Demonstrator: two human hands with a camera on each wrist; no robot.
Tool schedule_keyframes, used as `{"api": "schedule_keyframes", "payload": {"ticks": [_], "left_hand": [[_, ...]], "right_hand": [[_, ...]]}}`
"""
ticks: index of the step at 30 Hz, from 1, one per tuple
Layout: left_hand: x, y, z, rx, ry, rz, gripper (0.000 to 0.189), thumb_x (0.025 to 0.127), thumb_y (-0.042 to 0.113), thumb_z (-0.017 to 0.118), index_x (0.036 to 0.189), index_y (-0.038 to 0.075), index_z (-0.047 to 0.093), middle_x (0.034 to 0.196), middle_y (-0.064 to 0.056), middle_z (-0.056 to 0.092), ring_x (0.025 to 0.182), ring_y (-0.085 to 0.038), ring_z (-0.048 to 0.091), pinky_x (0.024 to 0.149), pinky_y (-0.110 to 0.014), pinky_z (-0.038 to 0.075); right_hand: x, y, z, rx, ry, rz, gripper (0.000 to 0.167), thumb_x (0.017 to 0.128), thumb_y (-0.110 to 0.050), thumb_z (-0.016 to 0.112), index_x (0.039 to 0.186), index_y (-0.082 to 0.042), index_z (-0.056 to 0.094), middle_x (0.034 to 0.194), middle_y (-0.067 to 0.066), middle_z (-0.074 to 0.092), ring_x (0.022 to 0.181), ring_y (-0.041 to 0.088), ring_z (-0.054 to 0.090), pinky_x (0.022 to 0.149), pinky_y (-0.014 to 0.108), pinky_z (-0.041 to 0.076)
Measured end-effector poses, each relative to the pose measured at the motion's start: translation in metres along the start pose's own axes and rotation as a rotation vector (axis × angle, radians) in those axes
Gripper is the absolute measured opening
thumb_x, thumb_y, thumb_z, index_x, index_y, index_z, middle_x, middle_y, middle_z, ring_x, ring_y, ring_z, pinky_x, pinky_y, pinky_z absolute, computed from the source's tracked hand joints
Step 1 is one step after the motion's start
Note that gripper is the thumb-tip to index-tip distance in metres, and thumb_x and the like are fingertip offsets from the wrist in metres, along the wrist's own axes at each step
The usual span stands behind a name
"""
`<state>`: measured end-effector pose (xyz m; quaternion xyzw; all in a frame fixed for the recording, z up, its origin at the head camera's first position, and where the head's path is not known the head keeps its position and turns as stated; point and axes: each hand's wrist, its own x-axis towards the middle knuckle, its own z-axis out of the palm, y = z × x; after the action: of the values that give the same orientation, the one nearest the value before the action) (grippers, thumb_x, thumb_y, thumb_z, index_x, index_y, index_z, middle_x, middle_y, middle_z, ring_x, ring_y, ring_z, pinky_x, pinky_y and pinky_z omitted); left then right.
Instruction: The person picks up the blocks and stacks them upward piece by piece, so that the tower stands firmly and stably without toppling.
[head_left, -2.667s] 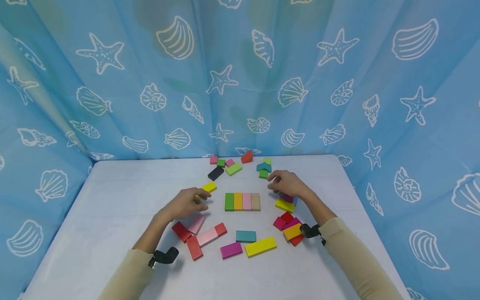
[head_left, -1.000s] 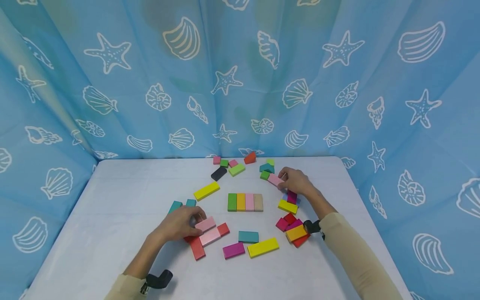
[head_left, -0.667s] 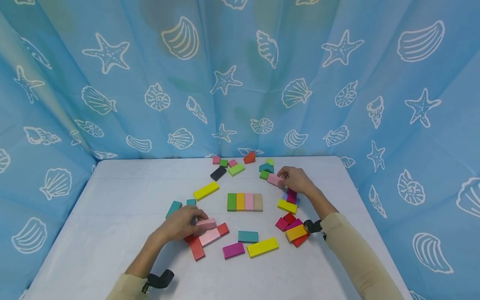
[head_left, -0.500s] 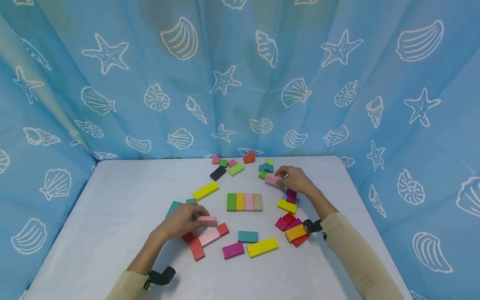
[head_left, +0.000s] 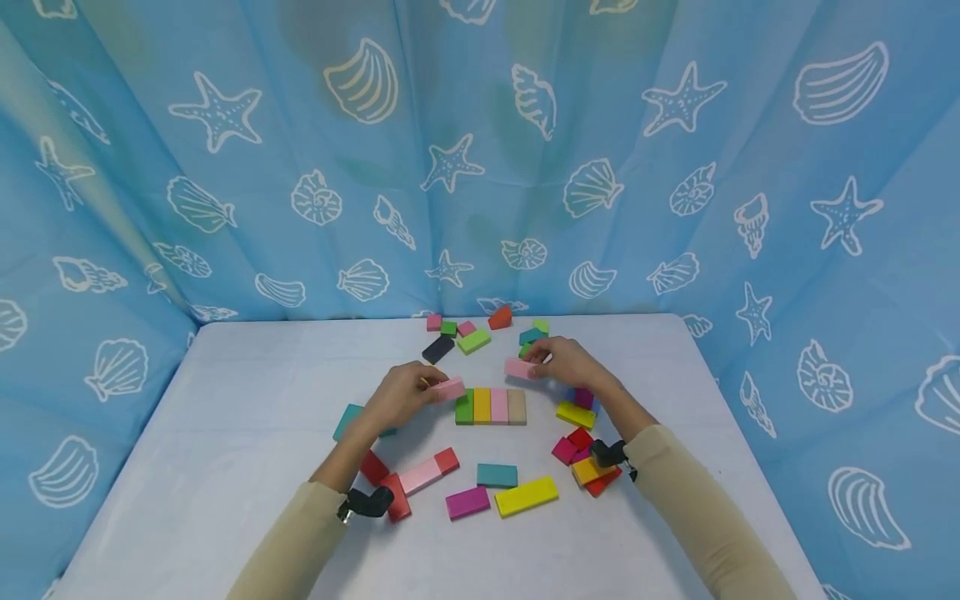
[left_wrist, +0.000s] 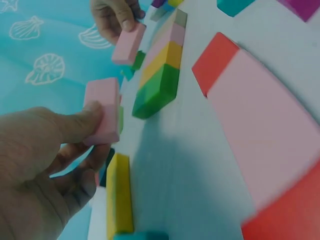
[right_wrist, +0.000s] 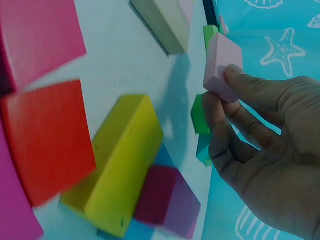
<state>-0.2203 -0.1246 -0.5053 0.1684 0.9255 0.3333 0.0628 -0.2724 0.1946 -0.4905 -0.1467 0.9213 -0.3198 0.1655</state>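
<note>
Pinching one block apiece in the head view, the left hand [head_left: 401,397] has the left pink block [head_left: 452,389] at ten o'clock from the four-block row [head_left: 498,407], and the right hand [head_left: 567,364] has the right pink block [head_left: 519,368] at one o'clock. Each grip takes the outer end, perhaps leaving the inner end free; the hands are apart. In the left wrist view, the thumb lies on the face with fingers bent behind; the row's green block [left_wrist: 156,92] sits at two o'clock, untouched. In the right wrist view, thumb opposes curled fingers, probably for steadiness; a yellow block [right_wrist: 125,160] lies toward eight o'clock.
</note>
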Motion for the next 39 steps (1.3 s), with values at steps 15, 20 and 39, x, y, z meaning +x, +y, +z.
{"api": "schedule_keyframes", "payload": {"ticks": [15,20,39], "left_hand": [[0.05,0.011,0.015,0.016,-0.044,-0.054,0.026,0.094,0.02,0.073,0.12,0.016,0.075,0.108,-0.001,0.071,0.094,-0.017,0.06,0.083,-0.029,0.054],[0.057,0.008,0.021,0.034,-0.072,-0.088,0.025,0.093,0.021,0.074,0.117,0.016,0.075,0.105,0.0,0.07,0.093,-0.017,0.059,0.084,-0.031,0.052],[0.062,0.01,0.032,0.144,-0.11,-0.083,0.027,0.093,0.026,0.074,0.119,0.02,0.076,0.112,0.002,0.074,0.102,-0.017,0.061,0.093,-0.033,0.052]], "right_hand": [[0.013,-0.004,0.016,-0.024,-0.079,0.051,0.022,0.096,-0.021,0.07,0.118,-0.016,0.07,0.107,0.002,0.067,0.099,0.021,0.059,0.09,0.038,0.052],[0.017,-0.003,0.019,-0.027,-0.091,0.06,0.023,0.097,-0.02,0.069,0.119,-0.016,0.071,0.105,0.002,0.067,0.094,0.02,0.06,0.089,0.036,0.053],[0.021,-0.006,0.022,-0.033,-0.11,0.06,0.022,0.097,-0.019,0.069,0.118,-0.016,0.074,0.099,0.0,0.07,0.089,0.018,0.061,0.087,0.033,0.053]]}}
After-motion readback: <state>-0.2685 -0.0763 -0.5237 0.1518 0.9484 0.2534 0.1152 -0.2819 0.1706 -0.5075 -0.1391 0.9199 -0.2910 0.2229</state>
